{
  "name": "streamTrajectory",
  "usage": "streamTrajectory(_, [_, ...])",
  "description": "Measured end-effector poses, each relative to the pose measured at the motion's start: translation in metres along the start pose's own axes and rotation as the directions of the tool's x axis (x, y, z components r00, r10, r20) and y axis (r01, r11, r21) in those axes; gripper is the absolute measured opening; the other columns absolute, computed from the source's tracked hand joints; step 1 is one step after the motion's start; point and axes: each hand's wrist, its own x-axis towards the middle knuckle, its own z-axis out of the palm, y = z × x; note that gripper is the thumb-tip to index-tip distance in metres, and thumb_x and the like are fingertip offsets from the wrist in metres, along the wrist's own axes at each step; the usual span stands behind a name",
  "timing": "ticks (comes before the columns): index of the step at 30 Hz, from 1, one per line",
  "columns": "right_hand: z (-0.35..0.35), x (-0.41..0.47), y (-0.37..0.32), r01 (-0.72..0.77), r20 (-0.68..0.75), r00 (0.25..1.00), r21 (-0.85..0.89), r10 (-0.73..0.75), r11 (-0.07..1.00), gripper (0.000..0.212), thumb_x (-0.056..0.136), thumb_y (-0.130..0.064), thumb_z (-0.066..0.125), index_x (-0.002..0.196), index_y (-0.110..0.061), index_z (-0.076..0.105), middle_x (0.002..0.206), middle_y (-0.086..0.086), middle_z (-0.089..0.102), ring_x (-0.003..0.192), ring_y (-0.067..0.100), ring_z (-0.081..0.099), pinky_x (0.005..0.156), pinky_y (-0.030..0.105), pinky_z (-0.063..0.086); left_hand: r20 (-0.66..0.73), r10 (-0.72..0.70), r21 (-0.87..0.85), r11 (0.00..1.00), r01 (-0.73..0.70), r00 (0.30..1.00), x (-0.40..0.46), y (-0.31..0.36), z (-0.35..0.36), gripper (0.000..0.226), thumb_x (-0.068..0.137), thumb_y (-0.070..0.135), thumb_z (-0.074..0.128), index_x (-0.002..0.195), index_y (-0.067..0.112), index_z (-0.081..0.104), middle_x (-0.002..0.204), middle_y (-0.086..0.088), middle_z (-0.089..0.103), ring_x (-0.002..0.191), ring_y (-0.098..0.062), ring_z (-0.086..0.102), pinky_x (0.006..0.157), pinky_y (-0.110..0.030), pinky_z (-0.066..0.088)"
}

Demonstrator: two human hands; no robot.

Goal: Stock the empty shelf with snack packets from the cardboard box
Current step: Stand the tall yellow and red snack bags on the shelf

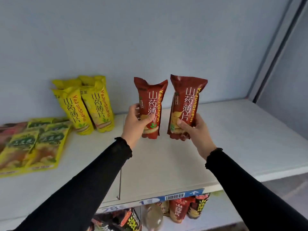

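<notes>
Each hand holds one tall red crinkly snack packet upright over the white shelf (233,130), likely so both can stand in a row near the yellow snack packets (93,105). The left hand (135,124) wraps its packet (152,100), and the right hand (196,130) wraps the other (186,97).

A shop: a white display shelf (166,164) carries yellow snack packets (90,105) standing at its back left, a barcoded price strip (173,196) runs along its front edge, and more packaged goods (180,210) sit below it.
</notes>
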Motion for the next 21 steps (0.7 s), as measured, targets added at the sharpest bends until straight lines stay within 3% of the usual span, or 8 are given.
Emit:
streamTrajectory(4, [0.031,0.046,0.011,-0.011,0.045,0.999,-0.015,0.011,1.0,0.047,0.086,-0.025,0.081,0.12,-0.022,0.049,0.107,0.003,0.071,0.072,0.018,0.072,0.055,0.032,0.055,-0.134,0.033,-0.022,0.999,-0.036,0.99,0.039,-0.023,-0.016,0.056,0.086,0.022,0.079,0.132,0.02,0.046,0.126,0.004,0.063,0.112,-0.007,0.063,0.073,-0.015,0.056])
streamTrajectory(6, [0.044,0.068,0.016,-0.01,0.078,0.997,-0.023,0.012,1.0,0.048,0.086,-0.027,0.081,0.122,-0.022,0.049,0.11,0.002,0.071,0.077,0.017,0.073,0.056,0.028,0.055,-0.212,0.042,-0.015,0.999,-0.046,0.976,0.055,-0.035,-0.019,0.053,0.089,0.02,0.076,0.132,0.017,0.045,0.126,0.002,0.062,0.113,-0.009,0.063,0.069,-0.011,0.055])
streamTrajectory(11, [0.071,0.106,0.026,0.015,0.154,0.988,-0.05,-0.007,0.999,0.052,0.088,-0.028,0.078,0.129,-0.023,0.046,0.115,-0.005,0.068,0.089,0.009,0.071,0.061,0.021,0.055,-0.394,0.06,0.103,0.995,-0.021,0.917,0.092,-0.065,-0.027,0.057,0.089,0.04,0.073,0.134,0.025,0.043,0.132,0.001,0.059,0.12,-0.017,0.062,0.096,-0.046,0.058])
streamTrajectory(14, [0.083,0.117,0.032,0.012,0.176,0.984,-0.052,-0.002,0.999,0.053,0.089,-0.03,0.076,0.132,-0.025,0.044,0.121,-0.008,0.065,0.102,0.007,0.067,0.067,0.022,0.058,-0.45,0.091,0.136,0.99,-0.032,0.888,0.096,-0.071,-0.029,0.059,0.091,0.047,0.067,0.14,0.028,0.04,0.135,0.001,0.056,0.123,-0.018,0.059,0.1,-0.047,0.055])
streamTrajectory(18, [0.091,0.128,0.043,0.008,0.17,0.985,-0.066,0.004,0.998,0.059,0.089,-0.033,0.076,0.136,-0.025,0.042,0.129,-0.004,0.062,0.111,0.014,0.064,0.089,0.039,0.06,-0.471,0.119,0.203,0.979,-0.024,0.874,0.098,-0.083,-0.027,0.08,0.09,0.058,0.063,0.154,0.026,0.027,0.146,-0.002,0.048,0.135,-0.019,0.049,0.106,-0.044,0.05])
streamTrajectory(21, [0.096,0.132,0.047,0.047,0.175,0.984,-0.104,-0.028,0.993,0.059,0.09,-0.034,0.075,0.136,-0.026,0.04,0.13,-0.004,0.06,0.11,0.01,0.062,0.089,0.032,0.058,-0.491,0.03,0.176,0.982,0.065,0.871,0.094,-0.099,-0.018,0.097,0.077,0.057,0.076,0.153,0.03,0.023,0.146,-0.002,0.042,0.135,-0.021,0.046,0.104,-0.047,0.052])
